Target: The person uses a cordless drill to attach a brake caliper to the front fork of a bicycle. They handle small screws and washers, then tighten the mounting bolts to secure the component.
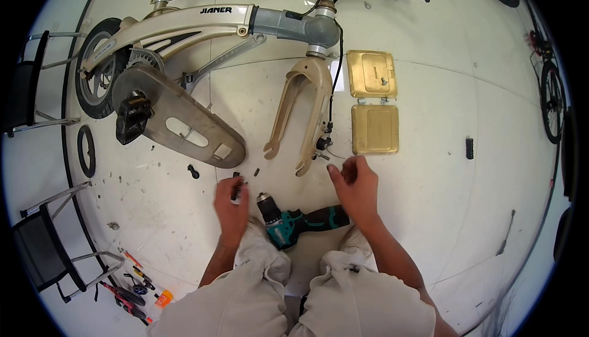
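My left hand [232,211] is closed around a small dark piece [236,185], mostly covered by the fingers. To the right, my right hand [358,193] hovers near the fork end with its fingers bent, thumb apart, and nothing visible in it. Between my hands a teal and black cordless drill [288,226] lies on its side, its chuck toward my left hand. A short dark metal piece [257,172] rests on the floor above the chuck. Ahead is a beige bicycle frame [202,21] on its side, its front fork [316,79] pointing toward me without a wheel.
A grey chain cover [202,134] with a black pedal [133,116] lies left. Two gold panels [375,130] lie right of the fork. A black grip [469,149] and a thin tool [507,233] are farther right. Folding chairs [46,245] and scattered tools [138,282] line the left.
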